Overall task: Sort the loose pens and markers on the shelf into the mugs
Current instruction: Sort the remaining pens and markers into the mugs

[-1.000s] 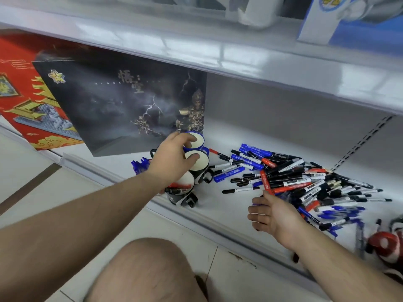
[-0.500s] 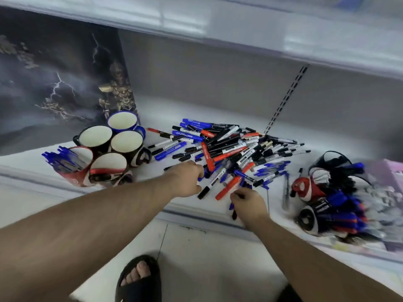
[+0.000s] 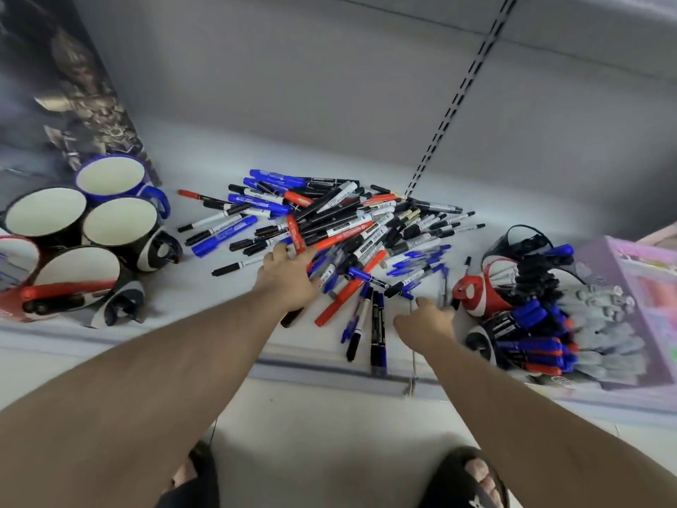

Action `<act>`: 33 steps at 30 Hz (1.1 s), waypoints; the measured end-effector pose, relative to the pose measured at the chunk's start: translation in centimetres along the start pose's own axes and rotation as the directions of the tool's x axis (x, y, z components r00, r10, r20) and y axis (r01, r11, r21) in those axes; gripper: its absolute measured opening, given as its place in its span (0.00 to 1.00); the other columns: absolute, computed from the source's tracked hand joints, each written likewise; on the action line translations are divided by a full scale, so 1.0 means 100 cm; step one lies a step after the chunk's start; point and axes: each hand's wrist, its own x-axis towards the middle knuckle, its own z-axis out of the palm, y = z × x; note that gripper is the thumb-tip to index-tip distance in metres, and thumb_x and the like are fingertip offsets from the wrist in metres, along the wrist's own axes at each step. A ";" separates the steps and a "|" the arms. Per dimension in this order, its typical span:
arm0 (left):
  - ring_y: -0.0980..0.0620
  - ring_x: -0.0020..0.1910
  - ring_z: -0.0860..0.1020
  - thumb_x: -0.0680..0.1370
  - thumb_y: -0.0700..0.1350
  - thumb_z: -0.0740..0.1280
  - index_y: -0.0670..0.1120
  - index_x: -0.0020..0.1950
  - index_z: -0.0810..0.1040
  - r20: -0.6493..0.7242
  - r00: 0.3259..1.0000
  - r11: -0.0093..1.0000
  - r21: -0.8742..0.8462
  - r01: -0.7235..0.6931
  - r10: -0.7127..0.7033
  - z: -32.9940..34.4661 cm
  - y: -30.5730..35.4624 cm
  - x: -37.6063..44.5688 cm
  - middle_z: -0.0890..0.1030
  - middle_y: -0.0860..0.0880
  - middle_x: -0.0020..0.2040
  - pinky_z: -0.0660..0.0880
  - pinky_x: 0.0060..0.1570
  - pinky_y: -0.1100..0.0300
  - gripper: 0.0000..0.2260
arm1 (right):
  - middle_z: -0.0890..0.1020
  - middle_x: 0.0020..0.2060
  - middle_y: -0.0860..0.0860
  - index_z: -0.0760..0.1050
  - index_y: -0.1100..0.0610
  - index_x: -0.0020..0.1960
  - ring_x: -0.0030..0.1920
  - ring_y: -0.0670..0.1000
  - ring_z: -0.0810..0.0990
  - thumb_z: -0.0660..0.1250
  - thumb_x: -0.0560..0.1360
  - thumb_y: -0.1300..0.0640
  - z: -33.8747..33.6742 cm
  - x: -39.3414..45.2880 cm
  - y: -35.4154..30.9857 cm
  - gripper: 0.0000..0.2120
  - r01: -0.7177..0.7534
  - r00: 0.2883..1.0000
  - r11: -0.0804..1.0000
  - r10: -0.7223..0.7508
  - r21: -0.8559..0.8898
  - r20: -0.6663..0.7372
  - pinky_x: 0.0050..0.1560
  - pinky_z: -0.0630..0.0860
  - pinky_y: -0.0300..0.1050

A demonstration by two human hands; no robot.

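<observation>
A heap of loose pens and markers (image 3: 340, 229) in black, blue and red lies mid-shelf. My left hand (image 3: 289, 276) rests on its near edge with fingers spread, and a black marker (image 3: 291, 319) pokes out under the palm. My right hand (image 3: 426, 319) is at the heap's right corner beside thin blue pens (image 3: 417, 262); a thin pen (image 3: 412, 372) appears pinched in it and hangs over the shelf lip. At the left stand a blue mug (image 3: 113, 177), two black mugs (image 3: 44, 214) (image 3: 119, 225), a red mug (image 3: 14, 258) and a front mug (image 3: 77, 276) with a red marker (image 3: 66, 291).
At the right, a red mug (image 3: 480, 298) and a black mug (image 3: 483, 346) lie on their sides, spilling markers, beside a pink box (image 3: 630, 295). A dark printed box (image 3: 62, 86) stands behind the left mugs. The shelf lip (image 3: 311, 368) runs along the front; my sandalled feet are below.
My left hand left the mugs, crossed to the heap and has uncurled onto it. My right hand shifted right along the heap's front edge. The view dropped closer to the shelf.
</observation>
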 end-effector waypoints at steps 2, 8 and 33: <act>0.38 0.75 0.56 0.81 0.59 0.59 0.59 0.80 0.54 0.038 0.999 0.998 -0.051 0.037 -0.035 -0.002 0.005 0.009 0.53 0.40 0.78 0.64 0.69 0.44 0.29 | 0.72 0.62 0.59 0.69 0.57 0.68 0.55 0.60 0.72 0.57 0.71 0.52 -0.003 0.021 0.001 0.26 -0.044 0.999 0.999 0.045 -0.021 0.021 0.63 0.66 0.55; 0.47 0.51 0.76 0.81 0.58 0.58 0.48 0.62 0.78 -0.097 0.994 0.991 0.118 0.070 -0.059 -0.004 -0.015 0.027 0.77 0.45 0.57 0.74 0.45 0.54 0.19 | 0.69 0.66 0.62 0.68 0.64 0.69 0.64 0.62 0.70 0.62 0.77 0.54 -0.016 0.027 0.002 0.23 -0.098 0.993 0.995 0.096 -0.030 -0.071 0.56 0.69 0.48; 0.43 0.63 0.73 0.65 0.68 0.74 0.42 0.71 0.62 0.032 0.997 0.984 0.163 0.069 -0.075 0.018 0.001 0.028 0.72 0.42 0.65 0.73 0.59 0.49 0.47 | 0.65 0.66 0.59 0.48 0.61 0.75 0.69 0.59 0.66 0.67 0.54 0.19 0.046 -0.001 -0.069 0.67 -0.220 0.966 0.952 0.242 0.215 -0.085 0.64 0.68 0.57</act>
